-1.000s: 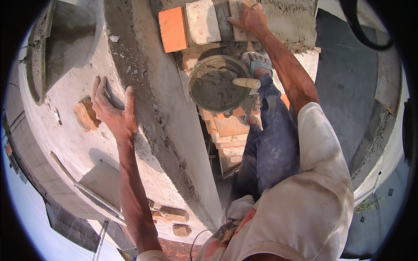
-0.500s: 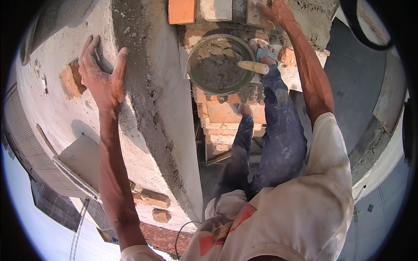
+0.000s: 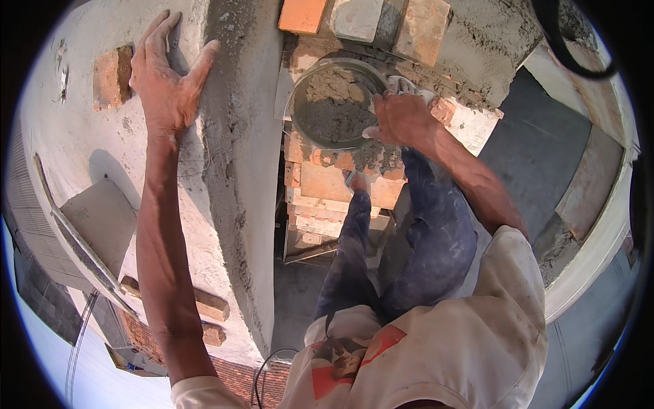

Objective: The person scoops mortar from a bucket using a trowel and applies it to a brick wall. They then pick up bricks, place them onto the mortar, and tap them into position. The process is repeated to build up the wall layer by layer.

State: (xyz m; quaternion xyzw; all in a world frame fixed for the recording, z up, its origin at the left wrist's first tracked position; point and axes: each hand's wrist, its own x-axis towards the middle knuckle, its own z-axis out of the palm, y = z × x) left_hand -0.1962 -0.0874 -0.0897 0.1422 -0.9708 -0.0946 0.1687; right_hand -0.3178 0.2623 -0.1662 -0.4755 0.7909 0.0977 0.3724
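Observation:
My left hand [image 3: 169,88] rests with spread fingers on the top of a rough concrete wall [image 3: 238,136], close to a broken brick piece [image 3: 112,77]. My right hand [image 3: 403,119] is closed at the right rim of a bucket [image 3: 335,146] of wet grey mortar [image 3: 332,103]. It grips a trowel by its wooden handle, which the fingers now cover. The bucket stands on brickwork [image 3: 323,180] beside my sandalled foot, partly hidden by that hand.
Beyond the bucket is a row of bricks: an orange brick [image 3: 302,15], a grey one [image 3: 356,19] and a mortar-smeared one [image 3: 422,31]. Wet mortar [image 3: 477,61] covers the ledge to their right. Brick pieces [image 3: 211,305] lie by my left forearm. A deep drop opens below my legs.
My right hand has come back from the mortar-smeared brick and closed on the trowel handle in the bucket. My left hand stays on the wall, while the view has shifted.

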